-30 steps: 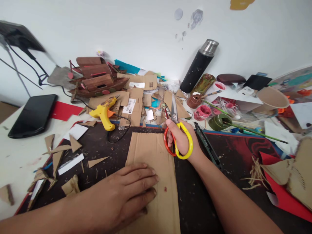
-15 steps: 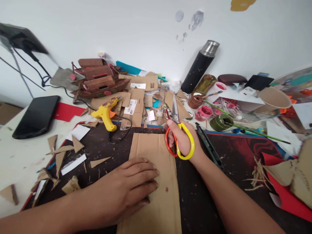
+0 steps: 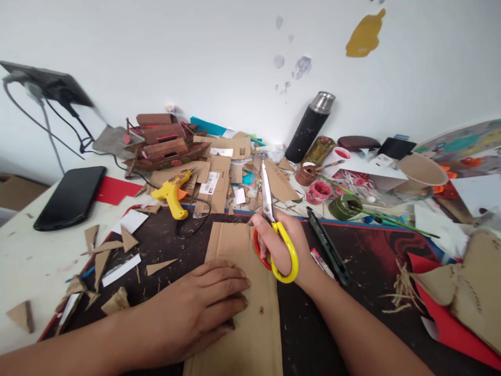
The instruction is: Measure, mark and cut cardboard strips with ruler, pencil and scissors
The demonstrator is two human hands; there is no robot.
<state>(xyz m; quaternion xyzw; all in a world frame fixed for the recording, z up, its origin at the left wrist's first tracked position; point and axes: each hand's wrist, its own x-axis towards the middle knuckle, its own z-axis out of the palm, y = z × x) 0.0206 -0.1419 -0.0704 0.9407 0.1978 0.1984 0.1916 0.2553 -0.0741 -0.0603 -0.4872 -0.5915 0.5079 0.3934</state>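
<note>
My left hand [image 3: 213, 300] lies flat on a long strip of brown cardboard [image 3: 254, 334], fingers stretched toward its right side. The strip rests on the dark mat in front of me and has a small dark red spot. My right hand [image 3: 287, 245] grips a pair of scissors [image 3: 289, 258] with one yellow and one red handle loop. The blades point up and away from me, pressed together. This hand is at the strip's far right corner; whether it touches the cardboard I cannot tell. A dark green utility knife [image 3: 329, 245] lies just right of it.
A yellow glue gun [image 3: 174, 193] with a cord lies behind the strip, near brown model boats [image 3: 164, 143]. Cardboard scraps [image 3: 102, 256] litter the left. Paint pots [image 3: 319, 193], a black flask [image 3: 309, 125] and a green-handled brush [image 3: 399, 223] stand or lie at back right. A black phone [image 3: 70, 196] is far left.
My right hand has lowered slightly toward me and left with the scissors, now over the strip's far right corner. My left hand stays on the cardboard. The camera view has tilted up a little.
</note>
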